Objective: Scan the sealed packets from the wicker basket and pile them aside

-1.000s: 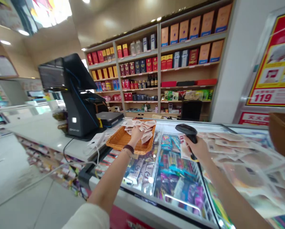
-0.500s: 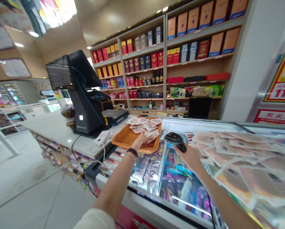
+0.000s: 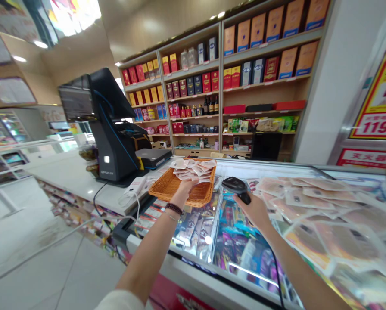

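Observation:
My right hand (image 3: 254, 210) is wrapped round the handle of a black barcode scanner (image 3: 235, 186), held above the glass top of a display freezer. Its cable hangs down past my wrist. My left hand (image 3: 185, 189), with a beaded bracelet at the wrist, reaches over an orange wicker basket (image 3: 162, 183). Its fingers are stretched out at the near edge of a pile of small clear flat packets (image 3: 193, 168) in the basket's far right part. No packet shows lifted in this hand. More flat packets (image 3: 312, 198), larger in view, lie spread on the glass to the right.
A black checkout terminal (image 3: 112, 129) stands on the counter at left, beside a grey flat device (image 3: 154, 156) and a white box with cables (image 3: 136, 186). Wrapped goods (image 3: 235, 241) show under the freezer glass. Shelves of boxed bottles (image 3: 189, 86) line the back.
My left hand has drawn back leftward from the packet at the basket's right side, which now lies with the pile. The scanner stays in my right hand. The view has shifted slightly.

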A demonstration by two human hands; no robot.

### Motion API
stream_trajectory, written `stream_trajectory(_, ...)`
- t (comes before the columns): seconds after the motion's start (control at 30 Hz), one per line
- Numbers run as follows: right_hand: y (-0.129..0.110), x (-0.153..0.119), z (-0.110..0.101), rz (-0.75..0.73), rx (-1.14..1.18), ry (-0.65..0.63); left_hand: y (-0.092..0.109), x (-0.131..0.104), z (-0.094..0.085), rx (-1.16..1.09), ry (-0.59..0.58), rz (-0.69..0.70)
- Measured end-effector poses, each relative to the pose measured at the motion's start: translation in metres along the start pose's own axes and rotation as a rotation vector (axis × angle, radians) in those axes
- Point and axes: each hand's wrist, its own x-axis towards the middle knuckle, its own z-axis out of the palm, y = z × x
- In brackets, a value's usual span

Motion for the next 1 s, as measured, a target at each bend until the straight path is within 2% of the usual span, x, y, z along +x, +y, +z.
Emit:
stream_trajectory(0.1,0.003,0.001,-0.005,0.050,0.159,0.004,0.008,-0.008,0.004,-0.028,-0.016,-0.099)
stream_trajectory(0.23,0.003,0.001,-0.012,0.091,0.310,0.016,0.018,-0.019,0.014,-0.027,-0.012,-0.068)
stream_trajectory(0.33,-0.001,0.001,-0.018,0.088,0.370,0.056,0.023,-0.024,0.032,-0.053,-0.018,0.020)
stream_trajectory(0.47,-0.004,0.001,-0.029,0.083,0.451,0.088,0.025,-0.025,0.065,-0.092,-0.092,0.131)
stream_trajectory(0.7,0.003,-0.004,-0.040,0.043,0.361,0.051,0.007,-0.024,0.108,-0.129,-0.123,0.198)
stream_trajectory(0.83,0.003,-0.005,-0.043,0.069,0.312,0.064,-0.010,-0.026,0.124,-0.145,-0.147,0.215)
stream_trajectory(1.0,0.014,-0.006,-0.050,0.100,0.203,0.117,-0.027,-0.025,0.138,-0.125,-0.110,0.196)
